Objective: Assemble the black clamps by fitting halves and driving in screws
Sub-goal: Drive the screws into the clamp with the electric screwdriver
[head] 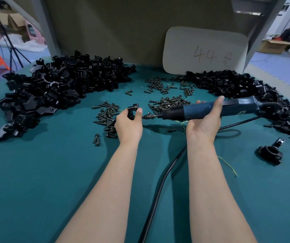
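My left hand [129,124] grips a black clamp [133,109] above the green table, thumb on its right side. My right hand [204,120] holds a blue electric screwdriver [193,112] level, pointing left; its bit tip [145,117] meets the clamp's side beside my thumb. Loose dark screws lie in heaps just behind the hands [170,103] and left of my left hand [107,116]. A big pile of black clamp halves [53,92] fills the left of the table. Another black pile [242,88] runs along the right.
One assembled clamp [270,151] sits alone at the right front. The screwdriver's black cable [160,186] curves across the table between my arms. A white card marked 44 [204,51] leans against the back panel. The green table surface [44,181] stretches in front.
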